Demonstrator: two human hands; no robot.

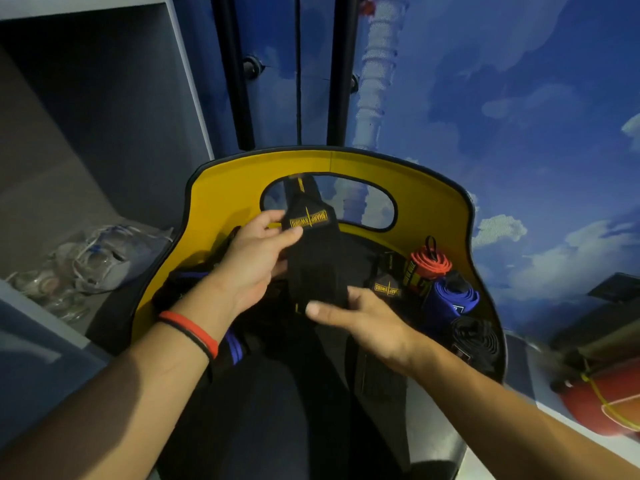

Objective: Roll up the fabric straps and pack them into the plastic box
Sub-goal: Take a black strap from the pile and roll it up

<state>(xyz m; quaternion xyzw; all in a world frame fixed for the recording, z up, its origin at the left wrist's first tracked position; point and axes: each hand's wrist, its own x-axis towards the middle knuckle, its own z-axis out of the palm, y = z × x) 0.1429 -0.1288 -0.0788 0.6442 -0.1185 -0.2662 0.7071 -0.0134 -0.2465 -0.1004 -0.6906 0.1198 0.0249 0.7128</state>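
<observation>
A black fabric strap [317, 268] with a yellow-lettered label is stretched between my hands above a yellow-walled box [221, 202]. My left hand [256, 261] pinches its upper labelled end between thumb and fingers. My right hand [360, 317] holds the lower end, thumb on top. Inside the box at the right sit rolled straps: a red one [431, 263], a blue one [450, 299], a black one [476, 336] and a black roll with a yellow label [388, 289]. A loose black and blue strap [183, 282] lies at the box's left side.
A grey shelf recess at the left holds crumpled clear plastic [90, 261]. Behind the box stands a blue sky-patterned wall [502, 116] with black vertical bars [242, 81]. A red and orange object [602, 400] lies at the lower right.
</observation>
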